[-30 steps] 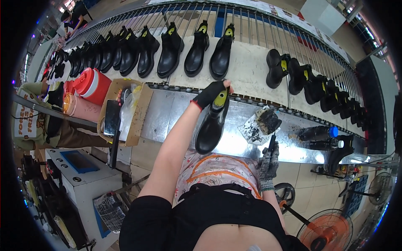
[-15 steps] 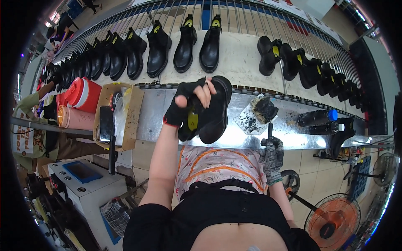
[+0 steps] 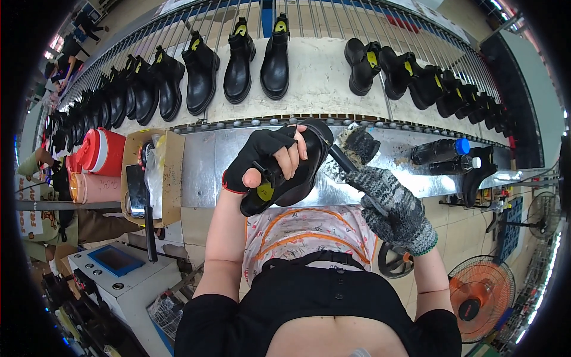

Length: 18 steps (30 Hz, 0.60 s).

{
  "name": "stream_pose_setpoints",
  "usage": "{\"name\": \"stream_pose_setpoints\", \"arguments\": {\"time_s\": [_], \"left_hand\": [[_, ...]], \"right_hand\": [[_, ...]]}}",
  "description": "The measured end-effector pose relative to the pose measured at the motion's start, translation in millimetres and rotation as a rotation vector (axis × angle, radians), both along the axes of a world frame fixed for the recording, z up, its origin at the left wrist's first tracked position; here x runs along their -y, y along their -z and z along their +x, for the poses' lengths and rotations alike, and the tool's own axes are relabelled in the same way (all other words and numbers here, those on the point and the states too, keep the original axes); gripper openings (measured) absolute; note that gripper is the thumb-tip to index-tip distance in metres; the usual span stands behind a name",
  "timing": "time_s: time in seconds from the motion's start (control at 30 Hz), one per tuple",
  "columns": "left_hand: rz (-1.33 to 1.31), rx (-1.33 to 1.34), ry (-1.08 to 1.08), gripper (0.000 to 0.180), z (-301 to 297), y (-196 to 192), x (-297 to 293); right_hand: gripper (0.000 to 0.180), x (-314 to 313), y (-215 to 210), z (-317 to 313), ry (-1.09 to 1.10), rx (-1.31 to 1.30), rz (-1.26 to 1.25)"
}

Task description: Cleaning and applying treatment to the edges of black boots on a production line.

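Observation:
My left hand (image 3: 267,156), in a black fingerless glove, holds a black ankle boot (image 3: 304,175) tilted over the metal ledge, its yellow-green insole label showing near the wrist. My right hand (image 3: 389,205), in a grey knitted glove, is closed round a black-handled tool (image 3: 341,159). The tool's front end meets the boot's edge near the toe; whether it is a brush I cannot make out. Just beyond the tool, a dark, stained lump (image 3: 361,143) lies on smeared white paper or film on the ledge.
Black boots (image 3: 202,77) line the white conveyor (image 3: 318,71) ahead. To the left stand a cardboard box (image 3: 172,178) and red jug (image 3: 104,149). At right lie two dark bottles (image 3: 437,151) and another boot (image 3: 479,175). A floor fan (image 3: 480,297) stands lower right; a person (image 3: 38,202) is at left.
My right hand has risen from the ledge's front edge and brought the tool up to the boot. The boot has tilted slightly in my left hand. The boots ahead appear shifted leftward.

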<state>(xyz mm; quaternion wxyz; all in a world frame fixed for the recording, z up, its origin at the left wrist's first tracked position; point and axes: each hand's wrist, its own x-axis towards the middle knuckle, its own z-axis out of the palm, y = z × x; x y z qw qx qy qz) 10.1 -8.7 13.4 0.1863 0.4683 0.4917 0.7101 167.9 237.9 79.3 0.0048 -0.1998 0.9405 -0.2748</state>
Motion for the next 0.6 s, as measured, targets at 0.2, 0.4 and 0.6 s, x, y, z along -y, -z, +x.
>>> {"name": "stream_pose_setpoints", "arguments": {"time_s": [0.2, 0.4, 0.6], "left_hand": [[0.011, -0.013, 0.015, 0.082, -0.4, 1.1, -1.7], [-0.001, 0.004, 0.013, 0.081, 4.2, -4.6, -3.1], [0.01, 0.012, 0.014, 0.08, 3.3, -3.7, -1.6]], "right_hand": [[0.057, 3.1, -9.8, -4.3, 0.03, 0.033, 0.032], [0.054, -1.5, -8.1, -5.3, 0.022, 0.025, -0.037], [0.05, -14.1, -9.2, -18.7, -0.034, 0.185, -0.328]]}}
